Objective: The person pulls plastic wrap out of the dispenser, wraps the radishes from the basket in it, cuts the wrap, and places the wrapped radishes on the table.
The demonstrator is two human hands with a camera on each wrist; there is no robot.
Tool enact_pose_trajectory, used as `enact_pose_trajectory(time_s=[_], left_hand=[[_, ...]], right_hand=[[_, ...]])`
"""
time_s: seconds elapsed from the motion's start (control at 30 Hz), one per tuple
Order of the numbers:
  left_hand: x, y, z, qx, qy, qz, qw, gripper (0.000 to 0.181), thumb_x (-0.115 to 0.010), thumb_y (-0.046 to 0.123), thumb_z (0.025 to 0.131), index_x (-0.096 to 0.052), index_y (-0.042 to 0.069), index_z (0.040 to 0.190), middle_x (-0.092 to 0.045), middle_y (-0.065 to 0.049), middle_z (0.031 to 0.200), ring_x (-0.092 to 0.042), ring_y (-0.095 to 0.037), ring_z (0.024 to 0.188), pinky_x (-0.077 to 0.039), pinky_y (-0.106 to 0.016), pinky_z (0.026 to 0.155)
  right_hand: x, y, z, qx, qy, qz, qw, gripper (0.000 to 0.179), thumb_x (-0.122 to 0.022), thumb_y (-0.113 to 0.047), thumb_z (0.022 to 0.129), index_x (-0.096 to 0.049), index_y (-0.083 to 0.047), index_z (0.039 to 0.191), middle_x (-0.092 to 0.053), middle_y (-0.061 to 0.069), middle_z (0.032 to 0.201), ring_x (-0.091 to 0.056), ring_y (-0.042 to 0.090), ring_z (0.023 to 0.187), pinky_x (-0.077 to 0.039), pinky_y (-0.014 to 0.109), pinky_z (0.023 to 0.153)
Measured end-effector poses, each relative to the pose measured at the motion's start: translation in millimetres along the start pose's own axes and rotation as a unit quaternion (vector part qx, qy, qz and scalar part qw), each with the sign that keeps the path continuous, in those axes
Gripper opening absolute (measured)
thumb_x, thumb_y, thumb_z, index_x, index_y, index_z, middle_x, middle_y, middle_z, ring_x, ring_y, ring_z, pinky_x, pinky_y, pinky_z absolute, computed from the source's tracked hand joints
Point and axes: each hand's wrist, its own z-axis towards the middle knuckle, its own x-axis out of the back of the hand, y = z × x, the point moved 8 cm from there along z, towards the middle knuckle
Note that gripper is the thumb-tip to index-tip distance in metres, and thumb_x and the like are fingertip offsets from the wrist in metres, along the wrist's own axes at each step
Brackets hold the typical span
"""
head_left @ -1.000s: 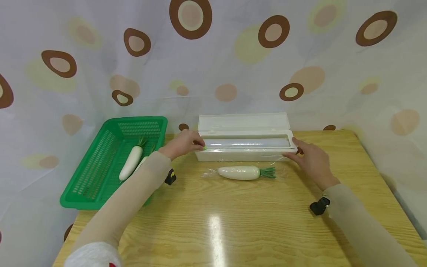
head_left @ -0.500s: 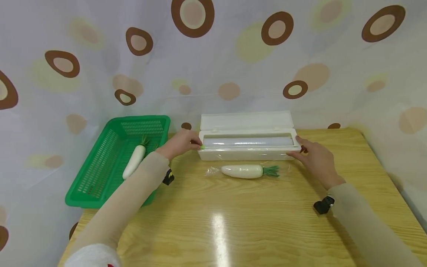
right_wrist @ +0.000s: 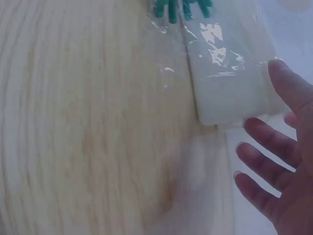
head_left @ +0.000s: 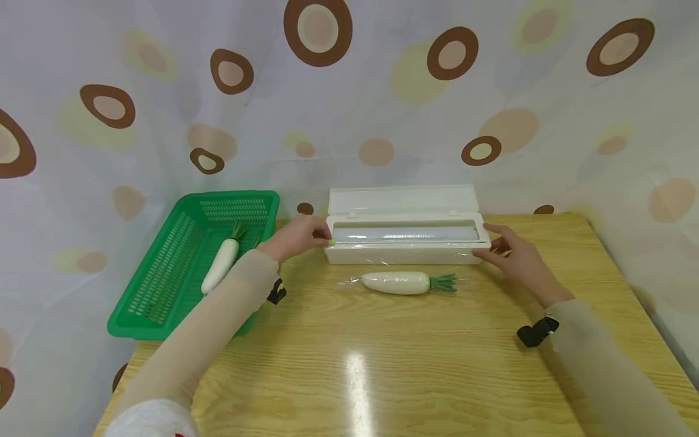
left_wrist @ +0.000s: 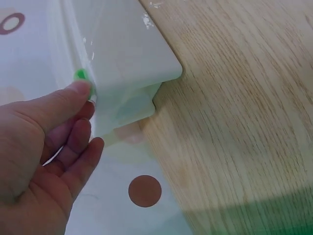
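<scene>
A long white cling film dispenser lies on the table with its lid raised and a roll of film inside. At its left end, my left hand pinches the small green slider tab between thumb and fingertips. My right hand holds the dispenser's right end, thumb at the front edge and index finger round the far side; the other fingers are spread off the end. In front of the dispenser lies a white radish with green stalk stubs, wrapped in clear film.
On the left stands a green slotted basket with a white radish in it, partly behind my left forearm. The wooden table meets a patterned curtain close behind the dispenser.
My right hand has shifted slightly right, its fingers a little looser on the dispenser's end. The left hand stays at the slider tab. The head view has shifted a little.
</scene>
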Motion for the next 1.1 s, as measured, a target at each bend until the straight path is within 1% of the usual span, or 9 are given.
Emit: enact_pose_trajectory(time_s=[0.1, 0.23, 0.37, 0.47, 0.57, 0.7, 0.8, 1.0, 1.1], left_hand=[[-1.7, 1.8, -1.5, 0.009, -0.002, 0.024, 0.9997, 0.011, -0.071, 0.009, 0.100, -0.075, 0.002, 0.108, -0.073, -0.009, 0.104, -0.066, -0.023, 0.095, -0.056, -0.039, 0.089], [-2.2, 12.9, -7.0, 0.013, 0.014, 0.108, 0.9940, 0.024, -0.071, 0.011, 0.100, -0.070, 0.000, 0.121, -0.071, -0.015, 0.117, -0.066, -0.028, 0.106, -0.055, -0.041, 0.096], [-5.0, 39.4, -15.0, -0.030, 0.087, 0.171, 0.9810, 0.025, -0.073, 0.013, 0.099, -0.071, 0.000, 0.120, -0.071, -0.015, 0.115, -0.067, -0.029, 0.105, -0.057, -0.039, 0.091], [-19.7, 62.2, -20.4, -0.087, 0.135, 0.161, 0.9739, 0.018, -0.074, 0.012, 0.098, -0.074, 0.001, 0.112, -0.071, -0.012, 0.105, -0.067, -0.027, 0.096, -0.058, -0.037, 0.083], [-47.4, 78.6, -23.0, -0.129, 0.132, 0.128, 0.9745, 0.018, -0.075, 0.012, 0.097, -0.073, 0.002, 0.112, -0.070, -0.010, 0.106, -0.066, -0.026, 0.098, -0.057, -0.036, 0.085], [-86.0, 86.7, -19.4, -0.138, 0.114, 0.100, 0.9787, 0.028, -0.075, 0.016, 0.098, -0.069, 0.003, 0.122, -0.067, -0.011, 0.116, -0.064, -0.026, 0.108, -0.055, -0.038, 0.094], [-105.0, 86.5, -14.6, -0.132, 0.106, 0.104, 0.9802, 0.034, -0.075, 0.017, 0.098, -0.066, 0.003, 0.127, -0.065, -0.011, 0.121, -0.062, -0.025, 0.112, -0.054, -0.037, 0.097], [-119.1, 81.0, -8.8, -0.115, 0.097, 0.119, 0.9815, 0.038, -0.077, 0.018, 0.096, -0.064, 0.004, 0.129, -0.064, -0.010, 0.122, -0.058, -0.025, 0.116, -0.052, -0.036, 0.100], [-120.5, 81.9, -5.4, -0.120, 0.107, 0.137, 0.9775, 0.035, -0.077, 0.014, 0.096, -0.063, 0.005, 0.126, -0.063, -0.010, 0.122, -0.058, -0.026, 0.117, -0.050, -0.036, 0.102]], right_hand=[[6, -5, -3.1, 0.020, 0.008, -0.006, 0.9998, 0.067, -0.066, -0.039, 0.104, -0.044, 0.000, 0.154, -0.066, 0.024, 0.113, -0.062, 0.041, 0.104, -0.048, 0.058, 0.087], [17, -27, -11.7, 0.093, 0.091, -0.044, 0.9905, 0.043, -0.070, -0.019, 0.102, -0.059, 0.005, 0.135, -0.065, 0.022, 0.104, -0.060, 0.039, 0.096, -0.048, 0.055, 0.079], [14, -65, -26.5, 0.215, 0.143, -0.088, 0.9621, 0.023, -0.077, -0.007, 0.093, -0.070, 0.002, 0.113, -0.067, 0.014, 0.093, -0.061, 0.033, 0.087, -0.049, 0.049, 0.072], [-2, -93, -35.9, 0.305, 0.125, -0.115, 0.9372, 0.026, -0.069, -0.026, 0.103, -0.072, 0.000, 0.108, -0.069, 0.011, 0.094, -0.064, 0.029, 0.085, -0.053, 0.047, 0.070], [-25, -113, -40.8, 0.354, 0.084, -0.146, 0.9198, 0.034, -0.071, -0.034, 0.100, -0.073, -0.002, 0.110, -0.070, 0.010, 0.099, -0.066, 0.030, 0.089, -0.056, 0.048, 0.075], [-53, -129, -42.7, 0.360, 0.034, -0.184, 0.9138, 0.042, -0.089, -0.021, 0.082, -0.073, -0.002, 0.116, -0.069, 0.010, 0.108, -0.066, 0.032, 0.100, -0.054, 0.050, 0.088], [-66, -134, -42.3, 0.354, 0.017, -0.203, 0.9128, 0.049, -0.090, -0.023, 0.082, -0.071, 0.000, 0.121, -0.068, 0.011, 0.111, -0.065, 0.032, 0.103, -0.053, 0.050, 0.091], [-86, -130, -34.3, 0.307, -0.018, -0.223, 0.9249, 0.051, -0.086, -0.023, 0.087, -0.065, 0.003, 0.125, -0.065, 0.015, 0.113, -0.062, 0.034, 0.108, -0.051, 0.050, 0.096], [-92, -128, -30.4, 0.282, -0.023, -0.236, 0.9299, 0.047, -0.083, -0.020, 0.091, -0.061, 0.003, 0.125, -0.064, 0.017, 0.116, -0.061, 0.037, 0.112, -0.050, 0.051, 0.100]])
